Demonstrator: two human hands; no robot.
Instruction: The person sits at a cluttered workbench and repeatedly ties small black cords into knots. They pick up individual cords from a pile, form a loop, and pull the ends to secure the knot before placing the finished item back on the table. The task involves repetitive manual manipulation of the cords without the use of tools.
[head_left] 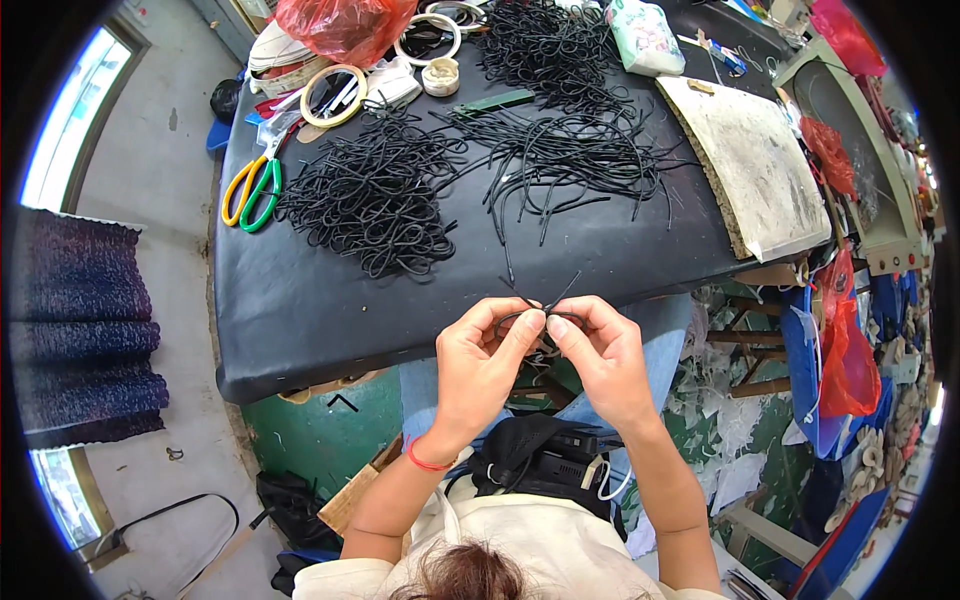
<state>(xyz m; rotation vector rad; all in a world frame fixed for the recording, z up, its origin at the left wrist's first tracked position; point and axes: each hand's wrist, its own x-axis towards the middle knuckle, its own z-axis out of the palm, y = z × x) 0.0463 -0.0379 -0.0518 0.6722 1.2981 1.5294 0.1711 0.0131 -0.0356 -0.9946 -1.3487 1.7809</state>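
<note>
A thin black cord (566, 290) is pinched between my two hands just off the table's near edge. It forms small loops to either side of its middle, and two loose ends point up and outward. My left hand (487, 360) closes thumb and fingertips on its left part. Opposite it, my right hand (604, 362) grips the right part, the two thumb tips almost meeting at the middle. Fingers cover much of the crossing there. Beyond my hands lie a heap of looped black cords (372, 200) on the left and a spread of straighter cords (575, 165).
The black-covered table (300, 310) carries scissors (262, 190) with yellow and green handles, tape rolls (335, 96), a green strip (495, 103), another cord heap (550, 45) and a tissue pack (645, 38). A worn board (750, 160) lies right. Red bags (848, 350) hang farther right.
</note>
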